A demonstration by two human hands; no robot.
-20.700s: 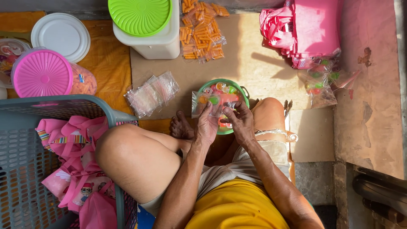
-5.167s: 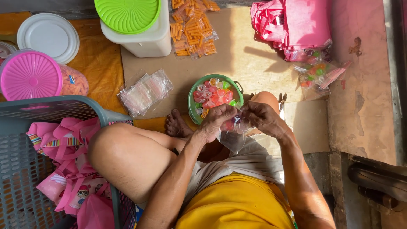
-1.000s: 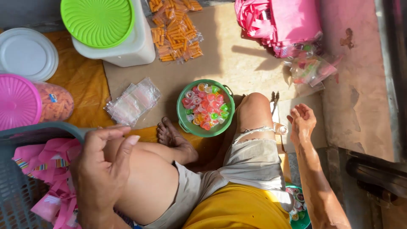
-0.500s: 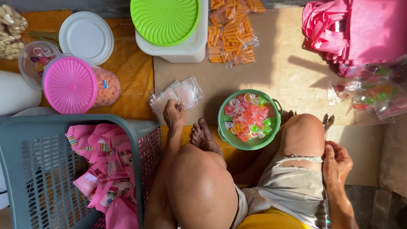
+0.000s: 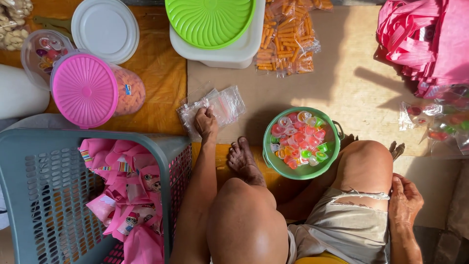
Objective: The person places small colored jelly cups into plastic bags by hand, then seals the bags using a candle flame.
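Observation:
My left hand (image 5: 206, 123) reaches forward and rests, fingers curled, on a stack of small clear plastic bags (image 5: 215, 106) lying on the cardboard. My right hand (image 5: 403, 199) lies against my right thigh, fingers bent, with nothing visible in it. Between my knees stands a green bowl (image 5: 272, 165) filled with small colourful jelly cups (image 5: 299, 140). My bare foot (image 5: 242, 159) is just left of the bowl.
A grey plastic basket (image 5: 53, 151) with pink packets stands at the left. Behind it are a pink-lidded container (image 5: 86, 89), a white lid (image 5: 105, 30), a green-lidded white tub (image 5: 215, 27), orange snack packs (image 5: 288, 36), pink bags (image 5: 424, 44) and filled clear bags (image 5: 435, 122) at right.
My left hand has come down from my knee and settled on the clear bags. My right hand has stayed by my right thigh. The view has shifted slightly.

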